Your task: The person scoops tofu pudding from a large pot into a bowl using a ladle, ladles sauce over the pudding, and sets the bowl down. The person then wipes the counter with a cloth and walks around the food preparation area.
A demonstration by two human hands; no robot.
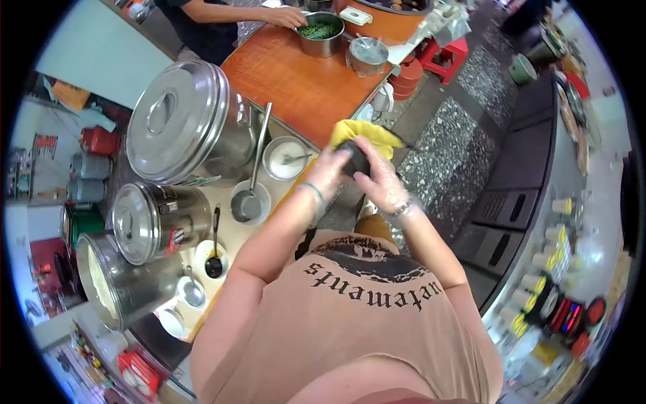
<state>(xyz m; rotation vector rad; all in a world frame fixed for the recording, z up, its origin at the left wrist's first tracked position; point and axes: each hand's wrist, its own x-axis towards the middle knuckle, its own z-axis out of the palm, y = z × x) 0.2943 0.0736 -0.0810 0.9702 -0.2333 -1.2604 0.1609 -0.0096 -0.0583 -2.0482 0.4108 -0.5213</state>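
Note:
My two hands, both in clear thin plastic gloves, are close together in front of my chest. Between them is a small dark object with a smooth, rounded surface; its kind I cannot make out. A yellow cloth bunches behind it, at the fingertips. My left hand closes around the dark object's left side. From the right, my right hand grips the same object, its fingers curled over towards the cloth. The fingers partly hide both things. A bowl of white contents with a spoon stands left of my left hand.
Large lidded steel pots line the counter at left, beside a ladle in a white container. Across the orange table, another person's hand touches a pot of chopped greens. A red stool stands beyond.

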